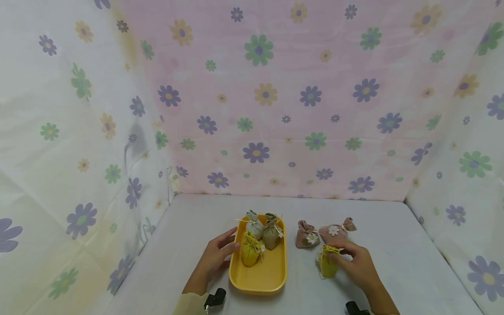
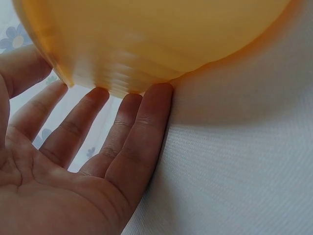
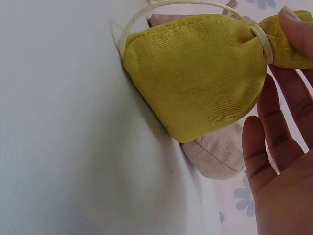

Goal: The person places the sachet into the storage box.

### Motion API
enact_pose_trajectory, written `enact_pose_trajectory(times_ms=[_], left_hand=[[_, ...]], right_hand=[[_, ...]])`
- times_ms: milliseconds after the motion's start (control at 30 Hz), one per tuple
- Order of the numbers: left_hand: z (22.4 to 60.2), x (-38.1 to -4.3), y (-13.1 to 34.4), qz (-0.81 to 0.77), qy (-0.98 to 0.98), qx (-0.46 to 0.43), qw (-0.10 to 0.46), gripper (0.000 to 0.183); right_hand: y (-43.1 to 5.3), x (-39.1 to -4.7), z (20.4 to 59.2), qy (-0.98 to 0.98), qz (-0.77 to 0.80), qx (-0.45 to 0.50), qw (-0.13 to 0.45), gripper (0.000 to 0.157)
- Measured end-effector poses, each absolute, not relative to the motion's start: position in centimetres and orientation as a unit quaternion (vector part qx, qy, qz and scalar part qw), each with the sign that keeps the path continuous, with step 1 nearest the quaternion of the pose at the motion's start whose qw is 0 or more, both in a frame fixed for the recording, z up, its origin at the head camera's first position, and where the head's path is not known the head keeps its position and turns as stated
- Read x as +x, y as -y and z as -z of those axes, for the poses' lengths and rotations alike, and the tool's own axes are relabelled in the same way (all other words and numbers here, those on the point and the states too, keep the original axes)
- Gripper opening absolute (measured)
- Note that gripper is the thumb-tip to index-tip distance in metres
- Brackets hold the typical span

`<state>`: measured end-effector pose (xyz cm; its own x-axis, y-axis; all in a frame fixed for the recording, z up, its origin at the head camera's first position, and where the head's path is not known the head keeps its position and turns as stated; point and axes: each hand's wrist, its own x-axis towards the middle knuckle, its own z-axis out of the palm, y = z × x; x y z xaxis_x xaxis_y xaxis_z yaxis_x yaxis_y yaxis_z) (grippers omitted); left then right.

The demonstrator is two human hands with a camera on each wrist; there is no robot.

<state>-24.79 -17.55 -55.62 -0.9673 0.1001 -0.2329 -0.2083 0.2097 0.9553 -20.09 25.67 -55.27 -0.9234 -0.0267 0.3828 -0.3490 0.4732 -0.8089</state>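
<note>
Yellow pouch [image 1: 326,265] is in the right hand [image 1: 357,263], pinched at the neck; can't tell if its base touches the desk [image 1: 197,227]. Left hand [image 1: 215,254] has its fingertips on the side of the yellow tray [image 1: 271,274]. About halfway, I'd guess: pale pouch [image 1: 254,227], olive pouch [image 1: 270,236] and second yellow pouch [image 1: 250,251] in, two pink ones [image 1: 302,236] out behind. Tray's rim seems the only obstacle. Flowered cloth [image 1: 275,74] all round.

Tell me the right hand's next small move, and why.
Probably move the held pouch left and set it down at the tray's near end. The right hand pinches it by the neck, three pouches sit toward the tray's far end, bare tray shows nearer, and the left hand touches its side.
</note>
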Motion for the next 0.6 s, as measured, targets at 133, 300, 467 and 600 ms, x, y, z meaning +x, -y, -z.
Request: enact_pose_trajectory(times_ms=[133, 300, 467, 600], left_hand=[[55.5, -24.7, 17.5, -0.628, -0.767, -0.040, 0.125, 0.070], [55.5, -24.7, 17.6, -0.627, -0.768, -0.041, 0.125, 0.070], [55.6, -24.7, 17.7, -0.628, -0.767, -0.038, 0.126, 0.071], [55.7, -24.8, 17.7, -0.628, -0.768, -0.035, 0.125, 0.071]], right_hand=[[-25.5, -20.0, 55.0, 0.837, -0.503, 0.118, 0.180, 0.022], [-25.2, -20.1, 54.8, 0.826, -0.508, 0.141, 0.199, 0.022], [-24.7, -20.0, 54.3, 0.817, -0.520, 0.155, 0.196, 0.020], [-24.2, -19.9, 53.7, 0.815, -0.519, 0.160, 0.204, 0.021]])
